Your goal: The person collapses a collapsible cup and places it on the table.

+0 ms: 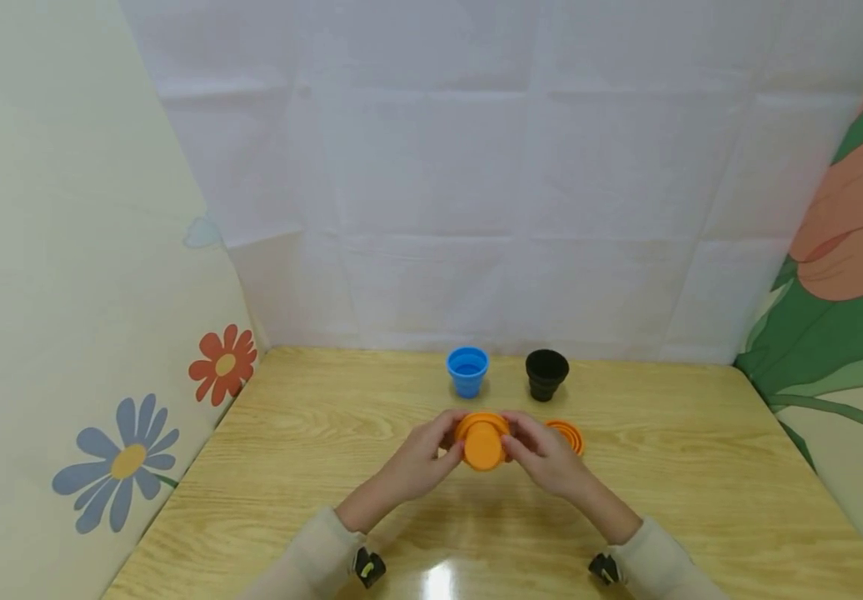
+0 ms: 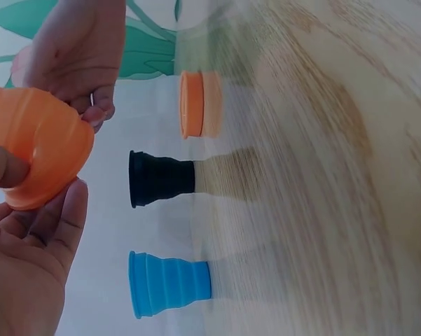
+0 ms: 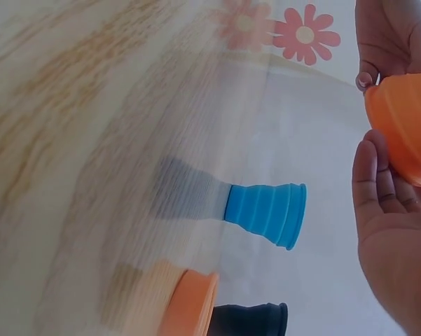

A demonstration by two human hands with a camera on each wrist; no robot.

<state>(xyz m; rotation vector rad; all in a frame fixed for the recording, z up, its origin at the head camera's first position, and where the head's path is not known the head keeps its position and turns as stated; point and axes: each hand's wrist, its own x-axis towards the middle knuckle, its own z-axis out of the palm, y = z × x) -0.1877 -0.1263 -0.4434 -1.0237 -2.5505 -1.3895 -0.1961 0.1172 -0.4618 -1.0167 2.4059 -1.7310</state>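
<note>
Both hands hold an orange collapsible cup [image 1: 483,446] above the table, its round base facing the head camera. The left hand [image 1: 426,454] grips its left side with thumb and fingers, the thumb pressing the wall in the left wrist view. On the opposite side the right hand [image 1: 547,457] grips it the same way. Behind the right hand lies a second orange cup [image 1: 571,435], folded flat with its rings showing. Farther back stand a blue collapsible cup [image 1: 467,372] and a black collapsible cup [image 1: 546,374], both extended and upright.
The wood-grain table [image 1: 311,442] reaches back to a creased white cloth [image 1: 431,183]. Flower-patterned walls border it at the left [image 1: 49,333] and right [image 1: 844,350]. Each sleeve has a small black device near the wrist.
</note>
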